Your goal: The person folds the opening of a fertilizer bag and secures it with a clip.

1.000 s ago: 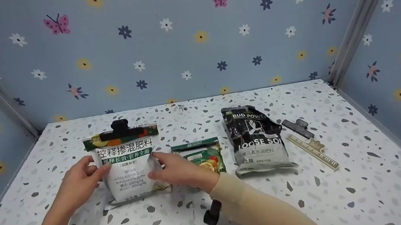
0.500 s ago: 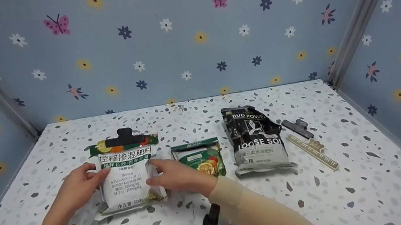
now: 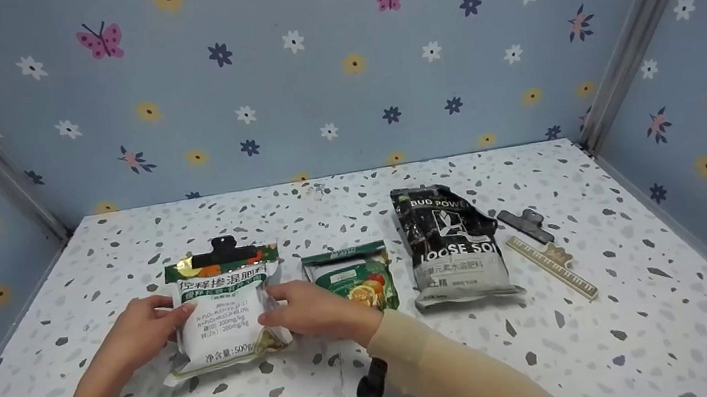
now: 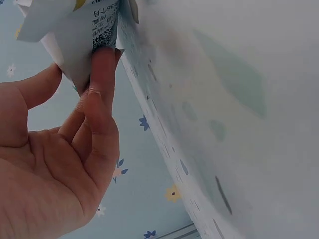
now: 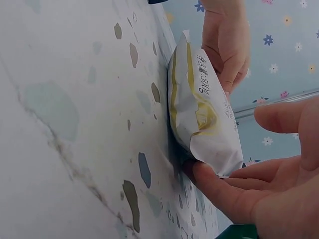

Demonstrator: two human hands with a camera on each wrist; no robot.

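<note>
A white fertilizer bag [image 3: 226,336] with a green printed top band lies on the table at the left. Across its top edge sits a black clip [image 3: 225,254]. My left hand [image 3: 145,329] grips the bag's left edge, thumb on the front and fingers behind, as the left wrist view shows. At the right edge is my right hand [image 3: 309,310]. In the right wrist view its thumb [image 5: 284,117] stands apart from the bag's face, while its fairly straight fingers [image 5: 224,196] touch the lower side near the table.
A smaller green fertilizer bag [image 3: 356,281] lies close to the right forearm. Farther right are a black-and-white soil bag [image 3: 455,247], a dark clip [image 3: 525,225] and a gold ruler-shaped clip [image 3: 554,265]. Patterned wall panels [image 3: 315,96] enclose the speckled table [image 3: 479,370].
The white bag has tilted down from a raised stance to lie flatter on the table, its clip end coming lower and nearer. Both hands have followed it slightly downward.
</note>
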